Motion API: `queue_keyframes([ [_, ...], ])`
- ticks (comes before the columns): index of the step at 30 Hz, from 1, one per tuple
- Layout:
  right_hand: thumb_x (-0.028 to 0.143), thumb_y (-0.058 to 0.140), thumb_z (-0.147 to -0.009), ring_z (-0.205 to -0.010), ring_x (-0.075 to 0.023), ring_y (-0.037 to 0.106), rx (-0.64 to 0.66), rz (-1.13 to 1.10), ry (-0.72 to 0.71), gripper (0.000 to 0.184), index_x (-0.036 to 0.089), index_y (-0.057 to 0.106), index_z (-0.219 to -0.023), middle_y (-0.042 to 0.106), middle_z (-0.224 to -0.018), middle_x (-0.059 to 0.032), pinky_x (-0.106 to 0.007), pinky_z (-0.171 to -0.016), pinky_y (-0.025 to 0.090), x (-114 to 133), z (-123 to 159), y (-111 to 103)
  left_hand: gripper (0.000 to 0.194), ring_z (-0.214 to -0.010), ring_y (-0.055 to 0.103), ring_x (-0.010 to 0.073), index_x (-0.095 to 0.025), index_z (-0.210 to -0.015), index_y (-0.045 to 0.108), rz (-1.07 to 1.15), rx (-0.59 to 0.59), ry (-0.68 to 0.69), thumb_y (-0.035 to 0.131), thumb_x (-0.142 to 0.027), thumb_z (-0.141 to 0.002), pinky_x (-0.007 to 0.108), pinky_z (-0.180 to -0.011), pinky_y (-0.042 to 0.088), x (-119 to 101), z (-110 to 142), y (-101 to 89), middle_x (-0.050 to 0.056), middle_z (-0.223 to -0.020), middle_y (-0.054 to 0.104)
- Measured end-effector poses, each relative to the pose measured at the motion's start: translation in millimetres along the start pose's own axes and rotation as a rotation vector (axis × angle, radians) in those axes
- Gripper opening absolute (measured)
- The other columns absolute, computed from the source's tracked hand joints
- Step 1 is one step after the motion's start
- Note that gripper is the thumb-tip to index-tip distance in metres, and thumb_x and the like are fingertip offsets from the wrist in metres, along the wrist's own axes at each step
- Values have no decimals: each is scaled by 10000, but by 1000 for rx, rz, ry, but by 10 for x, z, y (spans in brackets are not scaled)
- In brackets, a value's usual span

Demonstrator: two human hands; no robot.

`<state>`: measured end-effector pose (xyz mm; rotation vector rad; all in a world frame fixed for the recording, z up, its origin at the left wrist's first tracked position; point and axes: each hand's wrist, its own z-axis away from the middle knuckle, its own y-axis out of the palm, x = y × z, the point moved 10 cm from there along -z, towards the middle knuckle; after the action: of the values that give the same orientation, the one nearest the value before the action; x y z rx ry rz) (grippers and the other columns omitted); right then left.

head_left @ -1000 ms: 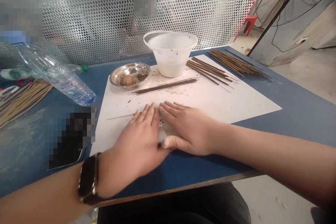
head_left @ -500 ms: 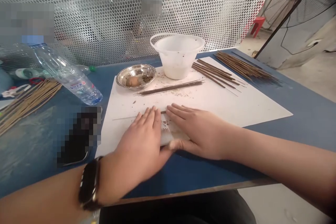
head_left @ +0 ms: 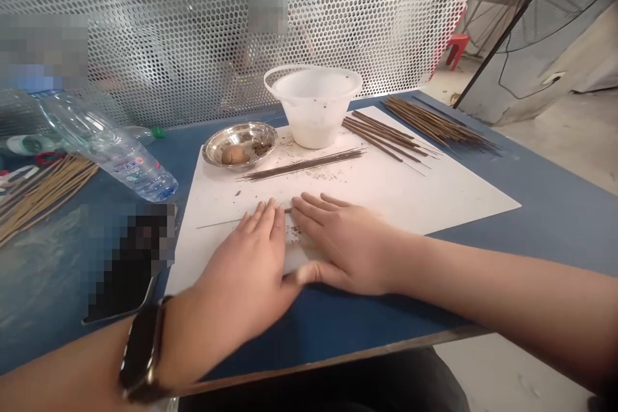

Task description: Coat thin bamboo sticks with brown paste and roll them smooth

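Observation:
My left hand [head_left: 246, 264] lies flat, fingers stretched forward, on a white board [head_left: 458, 196]. Beside it, my right hand [head_left: 342, 241] is flat too, its thumb tip close to my left thumb. Both sets of fingers rest over one thin incense stick [head_left: 288, 210]. Its brown part shows in the gap between the hands, and its bare end [head_left: 217, 224] sticks out to the left. The rest is hidden under the fingers. Brown crumbs [head_left: 293, 232] lie between the hands. Behind them is a row of thin dark sticks [head_left: 304, 165].
A metal dish [head_left: 212, 158] holds a brown lump and crumbs. Behind the board's middle stands a white plastic tub [head_left: 313, 119]. Coated incense sticks [head_left: 386, 135] and a larger bundle [head_left: 434, 122] lie right. At left are a plastic bottle [head_left: 130, 161], a phone [head_left: 130, 264] and pale sticks [head_left: 53, 190].
The whole view has shifted a little to the left. Both hands stay flat over the stick, with hardly any visible movement relative to the board.

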<state>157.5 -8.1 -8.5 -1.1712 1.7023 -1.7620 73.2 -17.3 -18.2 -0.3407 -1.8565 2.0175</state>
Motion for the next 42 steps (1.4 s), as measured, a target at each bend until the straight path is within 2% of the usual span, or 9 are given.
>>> queue_keyframes([
  [4, 860, 302, -950, -1572, -449, 303, -15, -17, 9, 1112, -30, 390, -1611, 373, -1652, -298, -601, -1293, 269, 106, 71, 0, 967, -1521, 396, 453, 69, -1574, 426, -20, -17, -20, 432, -672, -953, 591, -1255, 357, -56, 97, -22, 310, -1644, 362],
  [7, 865, 295, -946, -1601, -444, 210, -6, -25, 68, 1130, -36, 350, -1625, 291, -1681, -302, -618, -1303, 218, -26, -75, 42, 893, -1556, 339, 430, 75, -1589, 386, -6, 1, -13, 447, -552, -957, 570, -1265, 341, 18, -57, 4, 304, -1668, 323],
  [10, 860, 304, -950, -1612, -443, 157, 21, -11, 59, 1135, -44, 310, -1637, 237, -1697, -301, -629, -1307, 182, -102, -165, 68, 889, -1581, 279, 427, 70, -1605, 350, 12, -7, -6, 456, -526, -954, 579, -1265, 332, 70, -147, 20, 299, -1689, 288],
  [16, 893, 361, -907, -1573, -474, 282, 6, 14, -3, 1164, -47, 413, -1593, 327, -1659, -317, -617, -1287, 262, 186, 92, 44, 913, -1529, 382, 465, 79, -1559, 419, -57, -49, 14, 576, -506, -876, 584, -1236, 383, -147, 188, -1, 342, -1643, 355],
  [18, 897, 351, -905, -1570, -478, 287, -12, 16, 19, 1171, -44, 402, -1599, 333, -1654, -321, -631, -1276, 272, 197, 84, 43, 913, -1531, 378, 464, 85, -1558, 416, -62, -36, 31, 560, -509, -881, 588, -1234, 385, -161, 178, 1, 346, -1639, 355],
  [24, 857, 318, -946, -1602, -442, 212, 21, 19, 56, 1133, -49, 330, -1627, 267, -1684, -308, -627, -1297, 217, -44, -152, 55, 881, -1560, 316, 453, 119, -1571, 374, -39, 18, 22, 440, -510, -957, 585, -1243, 359, 72, -170, 16, 357, -1654, 306],
  [31, 903, 333, -900, -1554, -452, 351, -34, 39, 35, 1148, -17, 460, -1576, 400, -1629, -314, -605, -1269, 310, 165, 104, -15, 923, -1495, 426, 493, 116, -1528, 447, -22, -25, 9, 555, -557, -905, 602, -1198, 424, -106, 116, -21, 379, -1582, 424],
  [38, 835, 268, -975, -1604, -437, 215, 19, 29, 96, 1092, -38, 336, -1628, 290, -1686, -301, -622, -1296, 217, -112, -164, 31, 924, -1558, 311, 466, 97, -1584, 379, 2, 15, -75, 427, -601, -981, 610, -1257, 329, 141, -98, 18, 331, -1665, 307],
  [42, 856, 295, -956, -1588, -430, 279, -14, -4, 40, 1076, 6, 416, -1605, 383, -1659, -279, -605, -1288, 257, 2, -60, -21, 872, -1559, 345, 423, 46, -1583, 417, 47, -95, 25, 406, -601, -997, 582, -1252, 358, -22, 41, -31, 294, -1669, 340],
])
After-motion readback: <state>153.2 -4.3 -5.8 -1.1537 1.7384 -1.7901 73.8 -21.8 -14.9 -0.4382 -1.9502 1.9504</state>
